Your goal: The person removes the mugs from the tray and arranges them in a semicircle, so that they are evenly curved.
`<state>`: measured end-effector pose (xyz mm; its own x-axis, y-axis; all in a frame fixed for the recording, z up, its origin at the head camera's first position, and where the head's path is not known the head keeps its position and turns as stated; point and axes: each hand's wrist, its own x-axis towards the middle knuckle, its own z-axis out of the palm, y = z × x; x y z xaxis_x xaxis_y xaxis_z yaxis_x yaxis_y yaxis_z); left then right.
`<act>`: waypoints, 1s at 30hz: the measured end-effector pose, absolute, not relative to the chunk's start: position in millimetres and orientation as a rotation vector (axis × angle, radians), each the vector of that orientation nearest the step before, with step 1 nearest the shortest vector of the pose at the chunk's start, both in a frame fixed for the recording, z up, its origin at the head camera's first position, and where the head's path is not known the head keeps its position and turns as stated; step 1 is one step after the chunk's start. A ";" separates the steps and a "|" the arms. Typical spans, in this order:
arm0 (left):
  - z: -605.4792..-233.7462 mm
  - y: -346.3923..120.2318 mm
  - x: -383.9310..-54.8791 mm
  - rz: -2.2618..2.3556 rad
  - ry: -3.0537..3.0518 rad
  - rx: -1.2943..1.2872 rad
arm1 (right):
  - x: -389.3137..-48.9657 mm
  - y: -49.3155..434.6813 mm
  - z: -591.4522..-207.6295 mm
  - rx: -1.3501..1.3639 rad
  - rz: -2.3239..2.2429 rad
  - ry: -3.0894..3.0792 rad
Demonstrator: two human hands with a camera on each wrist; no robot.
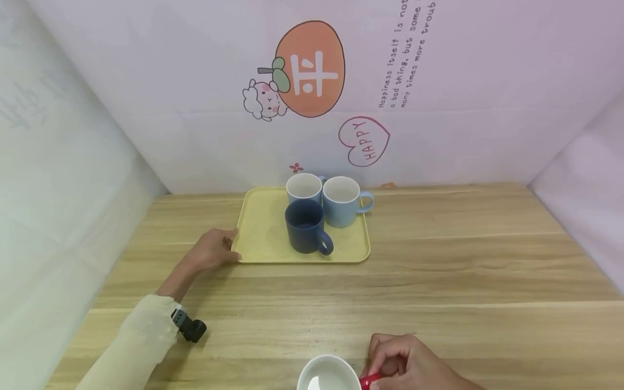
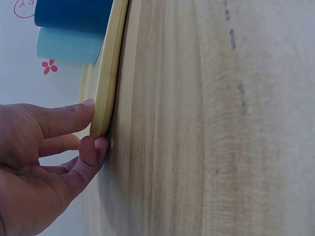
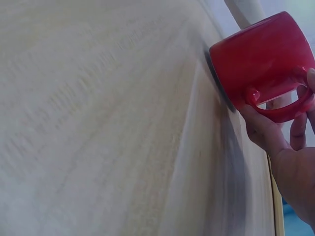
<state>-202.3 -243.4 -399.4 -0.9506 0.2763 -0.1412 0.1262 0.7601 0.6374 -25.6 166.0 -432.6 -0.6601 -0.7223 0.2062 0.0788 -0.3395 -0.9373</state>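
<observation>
My left hand pinches the left end of a yellow tray. In the left wrist view, the thumb lies on the upper side of the tray's rim and fingers are under it. On the tray stand a dark blue mug in front and two light blue mugs behind it, one at the right and one partly hidden. Close to the near edge of the view, my right hand grips the handle of a red mug. Its white inside shows from above.
A wooden table carries everything. White printed cloth rises behind the tray, with further cloth walls on the left and right. A black device is strapped over the left sleeve.
</observation>
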 end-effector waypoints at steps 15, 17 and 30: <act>-400.5 -244.6 -200.4 0.955 2.720 0.294 | -20.7 165.4 -435.5 -0.779 -2.036 1.392; -401.1 -244.8 -200.6 0.955 2.721 0.294 | -20.6 164.8 -435.6 -0.798 -2.026 1.410; -399.5 -242.9 -201.9 0.946 2.723 0.316 | -19.7 164.5 -434.3 -0.736 -1.983 1.393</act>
